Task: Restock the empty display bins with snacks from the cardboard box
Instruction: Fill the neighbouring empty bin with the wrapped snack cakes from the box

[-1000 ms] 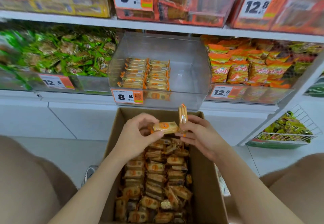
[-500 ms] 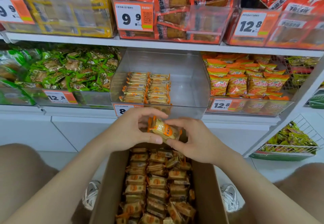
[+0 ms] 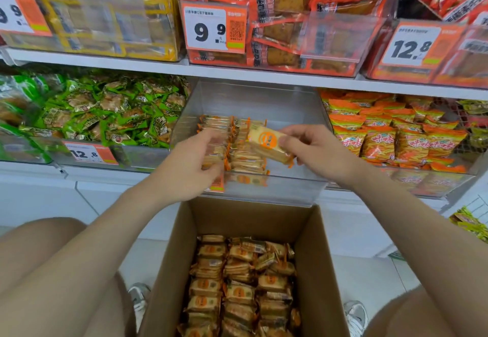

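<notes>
Both forearms stretched forward. The right grip (image 3: 317,151) pinched a snack packet (image 3: 268,142) between thumb and fingers; the left grip (image 3: 188,163) curled its fingers, contents hidden.

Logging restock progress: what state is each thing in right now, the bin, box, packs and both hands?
Clear bin: partly filled, right side bare.
Cardboard box: open, well stocked.
Snack pack: tilted, held at the bin's mouth.
Right hand: pinches the snack pack.
Left hand: at the stacked packs; grip blurred.

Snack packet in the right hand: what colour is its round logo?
Orange, on the pale cream snack packet; head view shows it best.
</notes>
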Tool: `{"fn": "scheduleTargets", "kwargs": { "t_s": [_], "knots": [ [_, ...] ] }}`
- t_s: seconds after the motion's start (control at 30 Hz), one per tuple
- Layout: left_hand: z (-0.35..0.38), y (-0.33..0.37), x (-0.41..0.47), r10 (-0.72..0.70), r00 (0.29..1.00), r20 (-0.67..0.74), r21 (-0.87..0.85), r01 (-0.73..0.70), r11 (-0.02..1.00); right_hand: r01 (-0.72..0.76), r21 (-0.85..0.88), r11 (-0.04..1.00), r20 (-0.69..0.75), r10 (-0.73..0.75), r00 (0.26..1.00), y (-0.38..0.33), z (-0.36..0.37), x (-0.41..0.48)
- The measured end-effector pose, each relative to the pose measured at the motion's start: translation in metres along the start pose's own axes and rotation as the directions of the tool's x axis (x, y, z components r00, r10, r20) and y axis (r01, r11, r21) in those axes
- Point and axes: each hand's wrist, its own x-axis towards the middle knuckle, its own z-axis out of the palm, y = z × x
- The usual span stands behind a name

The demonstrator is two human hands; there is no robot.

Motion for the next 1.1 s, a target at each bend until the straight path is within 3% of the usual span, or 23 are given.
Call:
{"fn": "scheduleTargets", "kwargs": {
  "t_s": [0.3,0.5,0.63,0.83,0.93,1.03,1.1],
  "knots": [
    [0.023,-0.014,0.022,-0.173,0.981,0.091,0.283,0.141,0.949,-0.241,-0.174,0.955,0.267,0.281,0.922,0.027,0.035,0.042],
    [0.024,-0.006,0.023,-0.192,0.973,0.127,0.314,0.145,0.938,-0.415,-0.15,0.897,0.176,0.437,0.882,0.02,0.047,0.051],
    [0.022,0.004,0.021,-0.189,0.966,0.174,0.3,0.131,0.945,-0.56,-0.131,0.818,0.209,0.575,0.791,0.017,0.05,0.054],
    [0.023,0.005,0.015,-0.212,0.934,0.286,0.416,0.078,0.906,-0.581,-0.05,0.812,0.338,0.561,0.755,0.016,0.039,0.055],
    [0.024,0.004,0.018,-0.244,0.924,0.295,0.423,0.103,0.9,-0.552,-0.219,0.805,0.218,0.591,0.776,0.024,0.047,0.058],
    [0.027,0.001,0.022,-0.226,0.943,0.244,0.418,0.108,0.902,-0.479,-0.296,0.826,0.198,0.544,0.816,0.022,0.061,0.057],
    [0.029,-0.002,0.025,-0.216,0.965,0.147,0.424,0.135,0.896,-0.511,-0.187,0.839,0.252,0.544,0.8,0.016,0.059,0.056]
  ]
}}
